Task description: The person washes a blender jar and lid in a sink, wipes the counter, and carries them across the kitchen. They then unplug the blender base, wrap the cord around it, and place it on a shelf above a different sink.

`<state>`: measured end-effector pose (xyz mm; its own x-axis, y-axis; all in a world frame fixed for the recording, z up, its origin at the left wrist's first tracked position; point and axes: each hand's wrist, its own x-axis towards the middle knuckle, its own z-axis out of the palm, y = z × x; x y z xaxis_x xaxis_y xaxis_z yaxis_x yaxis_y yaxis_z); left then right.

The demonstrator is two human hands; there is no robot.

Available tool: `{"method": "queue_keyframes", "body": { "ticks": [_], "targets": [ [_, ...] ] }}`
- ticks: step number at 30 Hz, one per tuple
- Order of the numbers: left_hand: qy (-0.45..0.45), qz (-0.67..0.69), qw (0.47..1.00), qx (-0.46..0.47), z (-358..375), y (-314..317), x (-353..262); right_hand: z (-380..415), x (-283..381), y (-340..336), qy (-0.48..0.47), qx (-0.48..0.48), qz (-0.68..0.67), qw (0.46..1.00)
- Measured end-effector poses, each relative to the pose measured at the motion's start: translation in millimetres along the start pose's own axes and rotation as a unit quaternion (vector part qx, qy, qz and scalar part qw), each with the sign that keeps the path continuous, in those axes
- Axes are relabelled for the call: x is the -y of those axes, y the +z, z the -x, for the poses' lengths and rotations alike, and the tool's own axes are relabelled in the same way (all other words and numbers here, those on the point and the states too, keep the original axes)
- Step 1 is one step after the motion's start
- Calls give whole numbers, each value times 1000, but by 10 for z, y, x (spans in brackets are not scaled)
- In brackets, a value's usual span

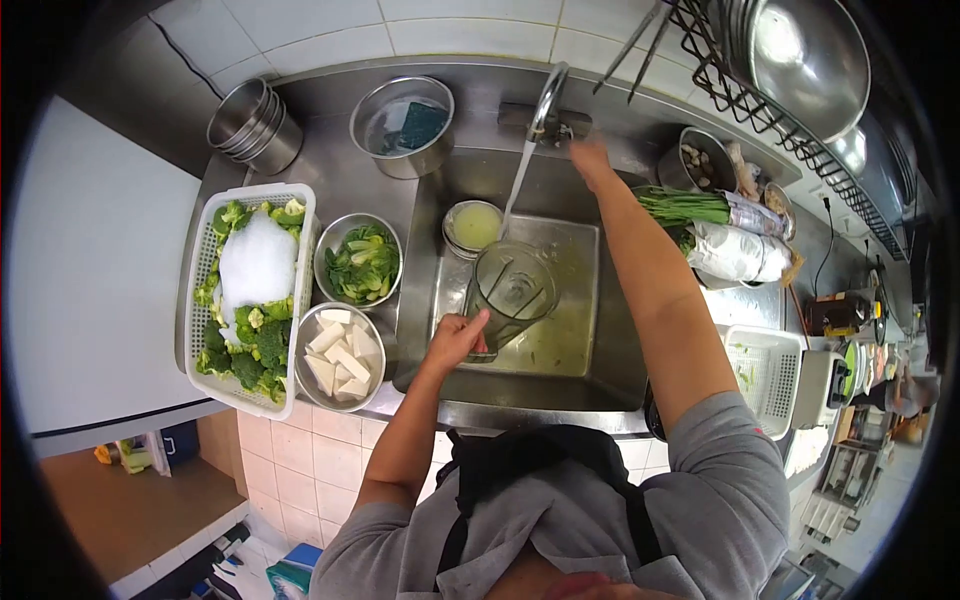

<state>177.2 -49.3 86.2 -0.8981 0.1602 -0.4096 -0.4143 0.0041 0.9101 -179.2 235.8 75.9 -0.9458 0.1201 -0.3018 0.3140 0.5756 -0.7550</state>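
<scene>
My left hand (459, 340) is closed round the handle of a clear blender jar (540, 290), tilted with its mouth up inside the steel sink (625, 370). Water runs from the faucet (549, 95) in a stream that comes down at the jar's rim. At the base of the faucet, my right hand (591, 163) is on the tap handle, its fingertips partly hidden. Beside the jar, a small bowl with pale yellow-green liquid (477, 226) rests on other bowls in the sink. Shallow yellowish water with small scraps covers the sink floor.
Left of the sink stand a white basket (305, 260) of broccoli, a bowl of leafy greens (362, 262), a bowl of white blocks (341, 357) and a pot with a green scouring pad (420, 125). Wrapped green stalks (740, 250) and a white basket (790, 365) lie right.
</scene>
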Motion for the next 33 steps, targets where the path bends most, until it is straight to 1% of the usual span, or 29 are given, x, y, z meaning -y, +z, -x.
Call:
{"method": "queue_keyframes", "body": {
  "ticks": [1, 2, 3, 4, 6, 7, 9, 10, 12, 13, 14, 15, 16, 18, 20, 21, 23, 24, 26, 27, 28, 29, 30, 32, 33],
  "targets": [
    [8, 2, 1000, -4, 39, 10, 57, 126, 65, -3, -4, 3, 3, 1000],
    [17, 5, 1000, -8, 75, 22, 112, 310, 77, -23, 34, 18, -94, 995],
    [21, 11, 1000, -10, 110, 37, 129, 380, 64, -16, 72, 33, -190, 979],
    [26, 16, 999, -16, 134, 56, 138, 383, 115, -17, 66, 36, -185, 980],
    [9, 28, 999, -34, 190, 89, 150, 349, 182, -76, 69, 68, -249, 964],
    [13, 35, 999, -33, 205, 87, 180, 260, 208, -112, 64, 71, -244, 965],
    [14, 33, 999, -41, 254, 80, 225, 95, 320, -211, 140, 151, -329, 922],
    [11, 25, 999, -44, 256, 76, 225, 29, 402, -267, 136, 153, -324, 924],
    [11, 24, 999, -48, 266, 62, 232, -37, 523, -385, 144, 162, -475, 853],
    [6, 14, 999, -48, 293, 64, 239, 8, 505, -385, 144, 161, -474, 854],
    [7, 13, 999, -45, 315, 71, 235, 84, 458, -363, 72, 155, -360, 917],
    [14, 20, 999, -48, 333, 75, 209, 192, 425, -356, -1, 143, -240, 960],
    [21, 27, 998, -48, 340, 77, 186, 401, 452, -358, -2, 135, -243, 961],
    [27, 2, 999, -44, 338, 77, 194, 1135, 601, -403, -60, 169, -89, 980],
    [29, -26, 999, -34, 363, 54, 199, 1968, 611, -569, -109, 210, -113, 965],
    [32, -30, 998, -41, 354, 47, 195, 2325, 589, -699, -98, 194, -119, 969],
    [29, -25, 999, -28, 371, 91, 187, 3055, 318, -971, -143, 212, -130, 958],
    [28, -17, 999, -14, 361, 95, 158, 3363, 96, -1097, -118, 183, -141, 966],
    [45, -12, 999, 23, 282, 106, 240, 3914, -317, -1415, -116, 47, -103, 987],
    [48, -9, 998, 41, 296, 143, 197, 4203, -558, -1554, -104, -40, -67, 991],
    [53, -5, 997, 55, 285, 193, 124, 4440, -869, -1682, -77, -108, -86, 988],
    [60, 13, 995, 76, 245, 235, 119, 4699, -1089, -1781, -17, -178, -103, 979],
    [57, 0, 994, 97, 229, 289, 79, 4963, -1290, -1834, 42, -245, -120, 961],
    [67, 6, 990, 122, 226, 404, -63, 5404, -1775, -1811, 132, -353, -29, 926],
    [72, -14, 987, 140, 207, 451, -126, 5570, -2060, -1724, 162, -396, 13, 904]
  ]
}}
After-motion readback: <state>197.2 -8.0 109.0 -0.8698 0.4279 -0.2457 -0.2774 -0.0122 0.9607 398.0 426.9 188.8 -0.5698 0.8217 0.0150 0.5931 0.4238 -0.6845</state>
